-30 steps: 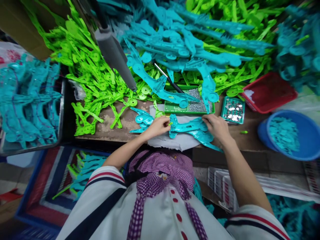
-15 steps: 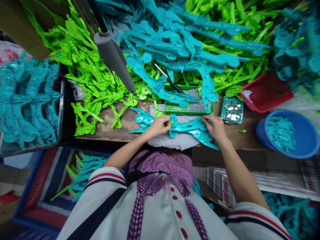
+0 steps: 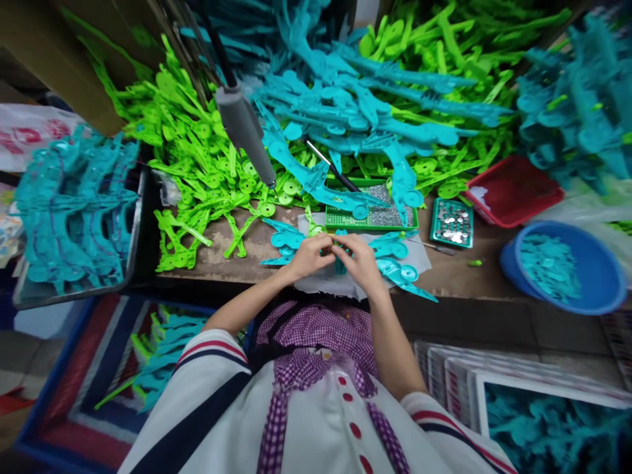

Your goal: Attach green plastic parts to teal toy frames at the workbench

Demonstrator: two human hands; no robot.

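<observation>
My left hand (image 3: 311, 257) and my right hand (image 3: 360, 263) meet fingertip to fingertip over the middle of a long turquoise plastic part (image 3: 401, 271) on a pale cloth (image 3: 419, 253). Closed in a pinch, the left fingers hold a tiny yellow-green plastic piece, mostly hidden. The right fingers are closed too, and what lies between them is covered. Another turquoise part (image 3: 284, 238) reaches out to the left. Just behind the hands lies a lime-green part (image 3: 314, 228).
A green tray (image 3: 340, 218) of small metal pins and a teal tray (image 3: 434, 238) of shiny discs stand behind. A grey power screwdriver (image 3: 244, 128) hangs at left. Lime-green parts (image 3: 197, 158) pile behind. A red tray (image 3: 540, 204) and blue bucket (image 3: 605, 280) stand right.
My right hand has moved left from the turquoise part's right end to meet my left hand. The left hand stays nearly in place. The view has shifted slightly.
</observation>
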